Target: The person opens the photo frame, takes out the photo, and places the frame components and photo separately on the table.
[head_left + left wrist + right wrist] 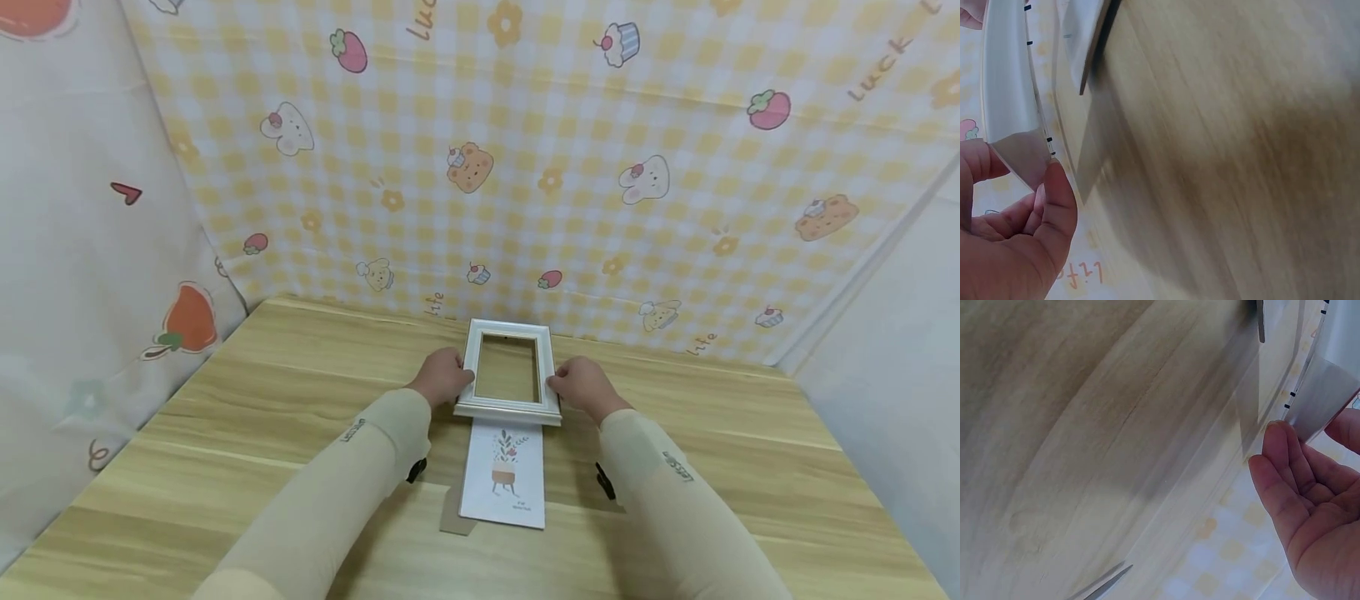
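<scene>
Both hands hold a white picture frame (512,408) up off the wooden table, one at each side. Through its opening the table shows. My left hand (442,379) pinches the left side, thumb on one face and fingertips on the other, as the left wrist view shows. On the opposite side my right hand (587,387) grips the frame the same way. Small black tabs stick out along the frame's back edge (1049,139). Below the frame lies a white picture card (480,500) printed with a potted plant, its top end hidden behind the frame.
A brown flap (454,521) shows under the card's lower left corner. The wooden table (300,375) meets a yellow checked cloth (420,225) at the back. In the right wrist view, a thin pointed grey thing (1110,583) appears at the bottom; its kind is unclear.
</scene>
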A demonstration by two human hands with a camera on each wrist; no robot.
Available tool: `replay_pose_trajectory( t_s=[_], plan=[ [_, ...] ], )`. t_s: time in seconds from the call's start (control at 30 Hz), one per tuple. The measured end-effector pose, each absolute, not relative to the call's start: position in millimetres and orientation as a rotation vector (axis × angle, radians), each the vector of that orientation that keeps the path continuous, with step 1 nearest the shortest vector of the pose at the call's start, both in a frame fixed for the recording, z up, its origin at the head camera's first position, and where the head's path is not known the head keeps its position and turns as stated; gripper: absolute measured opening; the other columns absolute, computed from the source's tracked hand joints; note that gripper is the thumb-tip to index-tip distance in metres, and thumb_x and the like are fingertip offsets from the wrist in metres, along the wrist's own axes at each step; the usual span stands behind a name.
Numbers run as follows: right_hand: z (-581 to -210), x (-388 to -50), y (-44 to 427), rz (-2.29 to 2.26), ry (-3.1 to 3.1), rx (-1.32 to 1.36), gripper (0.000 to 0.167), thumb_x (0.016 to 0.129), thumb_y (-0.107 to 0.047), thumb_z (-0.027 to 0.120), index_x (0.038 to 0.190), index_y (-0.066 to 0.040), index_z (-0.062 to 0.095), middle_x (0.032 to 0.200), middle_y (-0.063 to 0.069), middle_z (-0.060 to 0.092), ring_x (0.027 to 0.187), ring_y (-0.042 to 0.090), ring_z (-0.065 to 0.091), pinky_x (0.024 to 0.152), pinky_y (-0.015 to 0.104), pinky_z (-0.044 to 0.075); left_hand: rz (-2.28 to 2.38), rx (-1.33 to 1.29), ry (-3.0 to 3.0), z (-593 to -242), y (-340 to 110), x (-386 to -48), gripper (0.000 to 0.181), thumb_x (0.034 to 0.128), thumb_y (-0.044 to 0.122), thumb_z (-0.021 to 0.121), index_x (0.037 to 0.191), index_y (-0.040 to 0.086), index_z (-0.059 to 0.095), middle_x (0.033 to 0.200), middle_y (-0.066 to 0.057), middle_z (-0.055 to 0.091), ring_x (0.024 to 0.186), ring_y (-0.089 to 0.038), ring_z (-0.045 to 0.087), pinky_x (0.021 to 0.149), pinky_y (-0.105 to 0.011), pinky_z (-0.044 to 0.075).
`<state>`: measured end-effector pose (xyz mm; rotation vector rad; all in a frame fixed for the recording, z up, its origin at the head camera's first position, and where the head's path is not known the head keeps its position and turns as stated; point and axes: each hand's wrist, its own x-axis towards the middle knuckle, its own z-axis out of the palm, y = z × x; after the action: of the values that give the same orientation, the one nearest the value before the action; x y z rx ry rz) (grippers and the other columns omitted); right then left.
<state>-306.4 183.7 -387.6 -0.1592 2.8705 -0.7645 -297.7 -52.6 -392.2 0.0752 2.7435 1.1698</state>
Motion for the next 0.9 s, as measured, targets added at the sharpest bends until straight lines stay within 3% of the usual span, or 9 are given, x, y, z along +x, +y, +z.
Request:
replay_pose_trajectory(
  t_s=[0.43, 0.9],
  plan=[
    [-396.7, -317.2, 183.2, -0.782, 2.878, -0.155, 0.047, 0.094, -0.018, 0.058, 0.053, -0.015, 0.035, 0.048, -0.005, 0.029, 0.046, 0.009, 0.026, 0.048, 0.024, 0.026, 1.194, 0.029, 2.737, -396.8, -49.5, -308.5, 0.019, 0.0916, 0.009, 0.057, 0.076, 0.006, 0.047, 0.068, -0.003, 0.046, 0.059, -0.014, 0.046, 0.053, -0.023, 0.038],
    [-401.9, -325.4, 182.0, -0.807, 2.868, -0.070, 0.043, 0.094, -0.019, 0.057, 0.055, -0.014, 0.040, 0.050, -0.003, 0.034, 0.048, 0.011, 0.032, 0.049, 0.025, 0.030, 1.144, 0.030, 2.780, -406.5, -46.8, -322.9, 0.022, 0.0919, 0.010, 0.055, 0.072, 0.008, 0.046, 0.065, -0.002, 0.044, 0.060, -0.015, 0.044, 0.054, -0.024, 0.036]
  ],
)
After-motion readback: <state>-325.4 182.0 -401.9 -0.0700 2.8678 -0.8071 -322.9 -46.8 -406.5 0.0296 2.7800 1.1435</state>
